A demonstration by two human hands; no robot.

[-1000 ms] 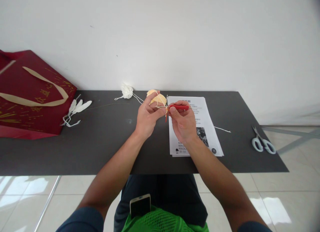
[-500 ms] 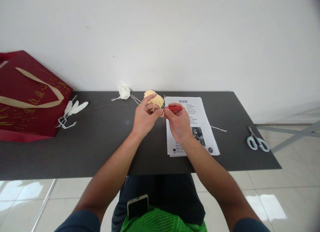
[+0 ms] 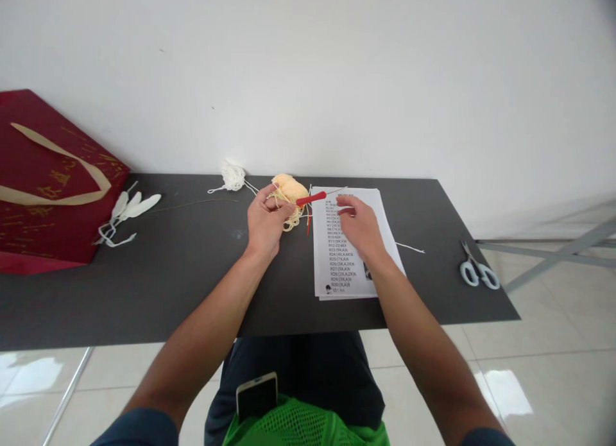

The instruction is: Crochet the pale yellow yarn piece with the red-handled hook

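My left hand (image 3: 267,224) is closed on the red handle of a crochet hook (image 3: 312,198), whose thin metal shaft points right and slightly up. Pale yellow yarn runs about the left fingers; how it is wound cannot be made out. Just behind that hand sits a yellow yarn ball (image 3: 292,187) with loose loops below it. A short orange-red strand (image 3: 308,224) hangs by the loops. My right hand (image 3: 360,224) is apart from the hook, above the printed sheets (image 3: 341,266), fingers loosely bent and apart, with nothing visible in them.
A white yarn bundle (image 3: 233,175) lies near the wall. To the left are white leaf-shaped pieces (image 3: 137,206) with strings and a dark red paper bag (image 3: 48,189). Scissors (image 3: 476,269) lie near the table's right edge. A phone (image 3: 257,398) rests on my lap.
My right hand has let go of the crochet hook and moved right over the sheets. The hook is now in my left hand alone, its shaft clear of the fingers.
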